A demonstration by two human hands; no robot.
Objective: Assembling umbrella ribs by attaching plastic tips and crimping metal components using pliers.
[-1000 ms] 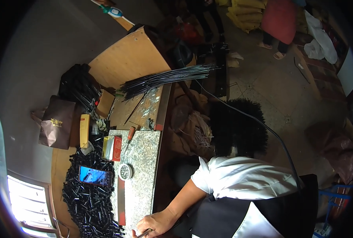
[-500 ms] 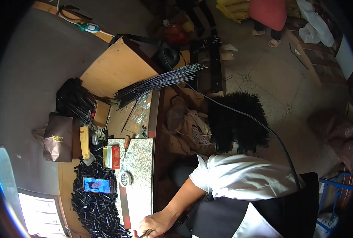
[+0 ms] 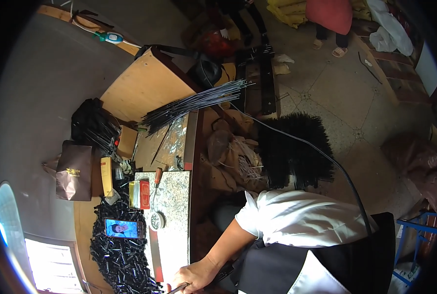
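Observation:
My right hand point(image 3: 197, 275) is at the lower edge, over the near end of the pale work board point(image 3: 173, 245). Its fingers are closed around a thin dark rod point(image 3: 179, 287), whose far end runs out of the picture. A bit of pinkish skin shows beside the rod; whose finger it is, I cannot make out. My left hand does not show. Left of the board lies a heap of small black tubular parts point(image 3: 123, 264), with a lit phone point(image 3: 124, 228) on top. On the board are a round dish of small pieces point(image 3: 156, 221) and a screwdriver point(image 3: 158, 176).
A red and yellow tin point(image 3: 139, 195) stands by the board. Long dark rods point(image 3: 199, 101) lie across the table's far end, near a brown bag point(image 3: 75, 171). Black bristly bundles point(image 3: 294, 149) stand on the floor. Two other people are farther off, one in red point(image 3: 329, 14).
The whole view has shifted very slightly. My right hand stays almost in place, with a little more of the rod showing. The people at the back have moved a little.

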